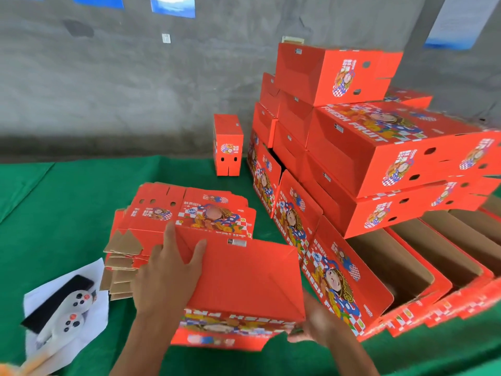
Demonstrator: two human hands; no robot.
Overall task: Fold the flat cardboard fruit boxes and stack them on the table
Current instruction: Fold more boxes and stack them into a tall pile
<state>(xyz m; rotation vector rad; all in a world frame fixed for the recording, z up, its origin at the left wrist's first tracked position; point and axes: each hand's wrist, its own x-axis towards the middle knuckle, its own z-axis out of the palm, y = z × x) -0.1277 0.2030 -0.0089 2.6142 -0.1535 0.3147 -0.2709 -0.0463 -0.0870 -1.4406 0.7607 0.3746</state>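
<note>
Red fruit box [244,278] at near edge of green-covered table [67,191], half formed, plain panel up. Left hand [168,270] flat on its left side, fingers spread straight. Right hand [317,324] at its near right corner, blurred; grip cannot be told. Flat boxes [189,210] piled just behind. Folded boxes [366,147] stacked at right.

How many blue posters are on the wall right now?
3: one at the wall's top left, one beside it toward centre, one at the far right. All are cropped by the frame, so others may be hidden.
</note>
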